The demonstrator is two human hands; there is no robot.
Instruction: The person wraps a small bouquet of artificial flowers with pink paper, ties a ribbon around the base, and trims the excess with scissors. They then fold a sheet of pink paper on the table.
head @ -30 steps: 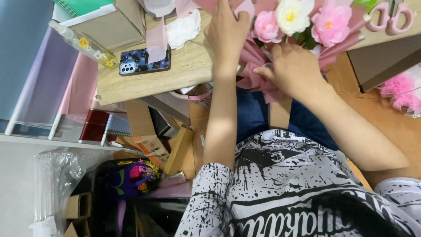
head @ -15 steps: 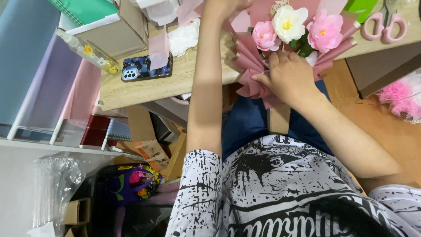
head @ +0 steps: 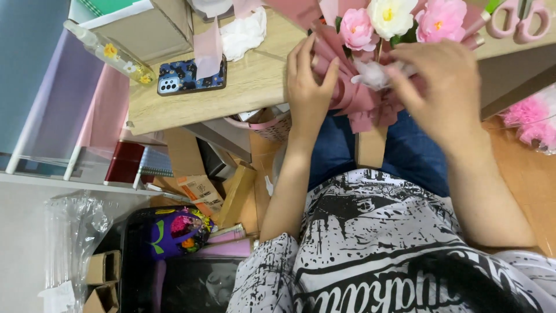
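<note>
A bouquet of pink and white paper flowers [head: 394, 20] wrapped in dusty-pink paper [head: 347, 87] lies at the near edge of a low wooden table [head: 255, 81]. My left hand [head: 310, 81] grips the wrap's left folds, fingers curled over the paper. On the right side of the wrap my right hand [head: 443, 87] pinches the gathered paper just below the flowers, beside a small white tuft [head: 370, 74]. My knees in blue jeans are under the table.
On the table lie a phone in a floral case [head: 188, 78], a strip of pink ribbon [head: 208, 49], white tissue [head: 243, 32], a clear flowered bottle [head: 110, 52] and pink scissors [head: 518, 20]. Cardboard pieces, a black bin and plastic wrap crowd the floor at left.
My left hand came down from the top of the bouquet to its left folds. My right hand shifted up onto the gathered wrap under the flowers.
</note>
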